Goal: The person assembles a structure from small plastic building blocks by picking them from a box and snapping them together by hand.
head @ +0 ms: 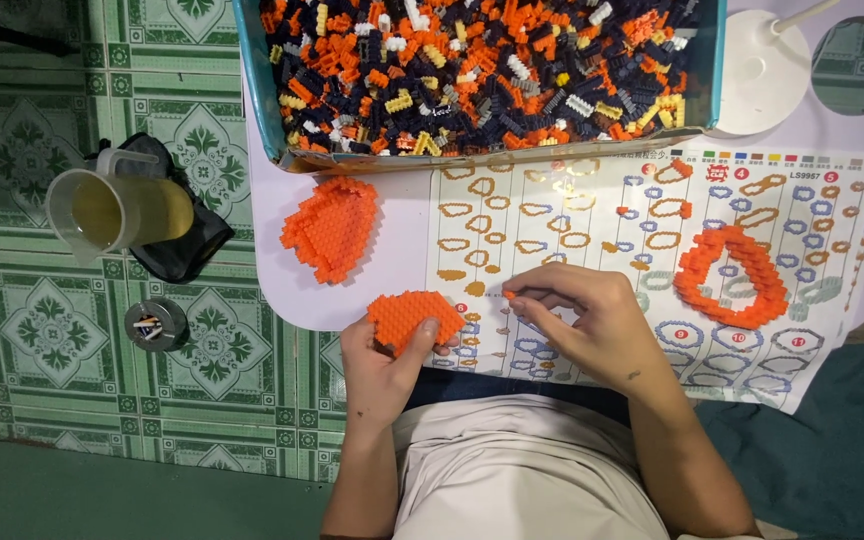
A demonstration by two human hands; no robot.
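1. The person's pale shirt (pixel 522 470) fills the bottom edge, cut off by the frame.
2. The left hand (pixel 382 365) pinches a flat orange brick panel (pixel 414 315) at the table's near edge, thumb on top; its fingers are hidden beneath.
3. The right hand (pixel 592 315) curls closed beside it, fingertips pinching a tiny orange piece (pixel 508 294), barely visible.
4. Beneath lies the instruction sheet (pixel 572 220), partly covered.
5. Beyond: a second orange panel (pixel 332 228), an orange ring (pixel 732 275), and the bin of bricks (pixel 252 90), cropped at the top.

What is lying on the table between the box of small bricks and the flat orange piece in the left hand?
In the head view, a second flat orange brick panel lies on the white table, between the brick box and the orange piece held by the left hand.
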